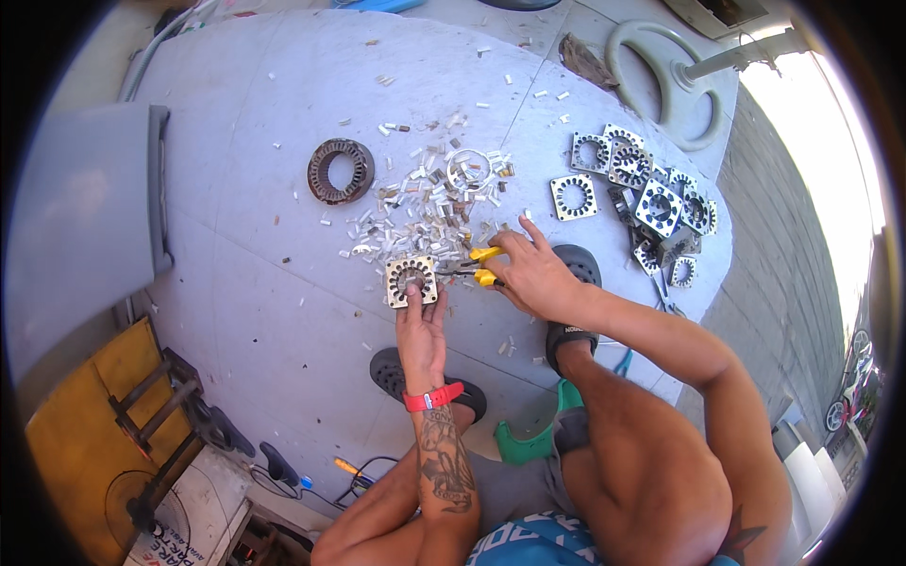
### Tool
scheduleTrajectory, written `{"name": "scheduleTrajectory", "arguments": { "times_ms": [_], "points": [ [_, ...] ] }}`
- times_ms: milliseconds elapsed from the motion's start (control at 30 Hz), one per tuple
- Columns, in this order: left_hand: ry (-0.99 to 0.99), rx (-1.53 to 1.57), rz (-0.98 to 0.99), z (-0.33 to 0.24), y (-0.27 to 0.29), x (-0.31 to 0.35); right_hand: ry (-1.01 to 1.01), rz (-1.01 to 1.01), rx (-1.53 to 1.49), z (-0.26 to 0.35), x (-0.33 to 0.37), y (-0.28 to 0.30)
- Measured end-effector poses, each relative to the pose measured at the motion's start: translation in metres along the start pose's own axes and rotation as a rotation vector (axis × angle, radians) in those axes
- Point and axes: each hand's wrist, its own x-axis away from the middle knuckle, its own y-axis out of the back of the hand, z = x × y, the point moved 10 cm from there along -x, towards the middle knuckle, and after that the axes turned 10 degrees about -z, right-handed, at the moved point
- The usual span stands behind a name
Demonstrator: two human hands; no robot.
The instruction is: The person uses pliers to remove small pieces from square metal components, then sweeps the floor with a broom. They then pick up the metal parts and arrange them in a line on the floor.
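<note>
My left hand (424,341) holds a square metal motor stator core (395,294) with a slotted round opening, its thumb over the near edge. In my right hand (540,278) is a pair of pliers (485,254) with yellow handles. The pliers' jaws reach the right side of the core; I cannot tell whether they grip anything there. Just beyond both hands, many small white, clear and brownish slot-liner pieces (422,206) lie scattered on the floor. A dark round slotted stator core (318,186) rests to their left.
Several square stator cores (659,205) are heaped at the right, and one single core (559,199) lies beside them. My shoes (385,369) flank the work. A green curved piece (528,447) sits between my legs. A grey cabinet (85,198) stands left; a pedestal base (628,47) stands far right.
</note>
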Motion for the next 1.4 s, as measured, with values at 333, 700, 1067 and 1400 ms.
{"name": "scheduleTrajectory", "arguments": {
  "times_ms": [333, 700, 1067, 1400],
  "points": [
    [-0.001, -0.055, -0.011, 0.001, -0.004, 0.007, 0.032, 0.275, 0.1, 0.015, 0.001, -0.016],
    [0.033, 0.139, -0.028, -0.004, 0.012, -0.005, -0.007, 0.012, 0.124, 0.02, -0.007, 0.001],
    [-0.052, 0.133, 0.031, -0.004, 0.001, 0.003, 0.048, 0.019, 0.234, 0.025, 0.0, 0.007],
    [-0.057, 0.099, 0.082, -0.008, 0.001, 0.001, -0.169, 0.178, -0.128, 0.015, 0.0, -0.013]
  ]
}}
